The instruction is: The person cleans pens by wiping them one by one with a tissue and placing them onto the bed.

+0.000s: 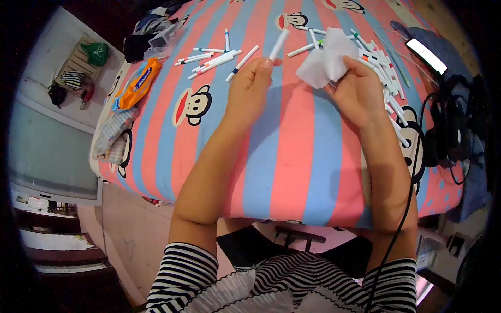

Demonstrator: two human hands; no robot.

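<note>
My left hand (249, 86) is closed around the lower end of a white marker pen (279, 45), which points up and away from me. In my right hand (362, 96) a white wipe (330, 57) is pinched between thumb and fingers, its folds spread toward the left. The marker and the wipe are apart. Left of my left hand, several white markers (214, 63) with coloured bands lie loose on the striped cover. A denser heap of markers (385, 70) lies behind and to the right of my right hand, partly hidden by it and the wipe.
The pink and blue striped bedspread (292, 172) has monkey faces printed on it. An orange wipes packet (138, 83) and a clear plastic bag (116, 128) lie at its left edge. A lit phone (426, 56) and black cables (451, 125) are at the right. Dark clothes (148, 34) sit back left.
</note>
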